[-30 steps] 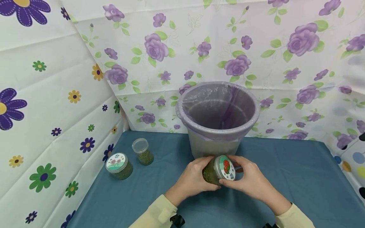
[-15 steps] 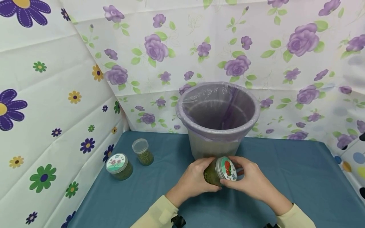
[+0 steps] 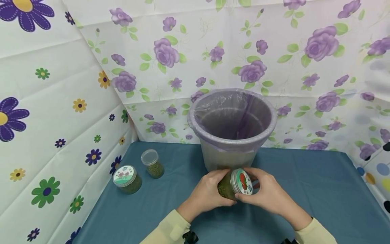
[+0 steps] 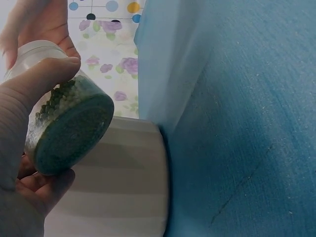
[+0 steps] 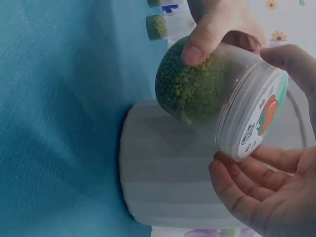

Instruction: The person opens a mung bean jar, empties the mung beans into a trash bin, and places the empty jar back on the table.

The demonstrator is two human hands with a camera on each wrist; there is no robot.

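Observation:
A clear jar of green granules (image 3: pixel 226 187), tilted on its side, is held by both hands in front of the bin. My left hand (image 3: pixel 205 191) wraps its fingers and thumb round the jar's body, near the bottom. At the other end, the thumb and fingers of my right hand (image 3: pixel 265 189) grip the rim of the lid (image 5: pixel 252 116). That lid is ringed in a pale band and bears a label with a red fruit-like picture. In the right wrist view the granules lie toward the jar's base.
Behind the hands stands a grey bin (image 3: pixel 230 159) with a thin purple liner. At left on the blue cloth (image 3: pixel 170 217) are a wide jar with a flower label (image 3: pixel 127 179) and a slimmer clear-lidded jar (image 3: pixel 153 164), both holding green granules. Flowered sheets (image 3: pixel 189 40) hang behind.
The jar has shifted very slightly to the right between the hands. Both hands keep the same hold, and the other jars and the bin stay put.

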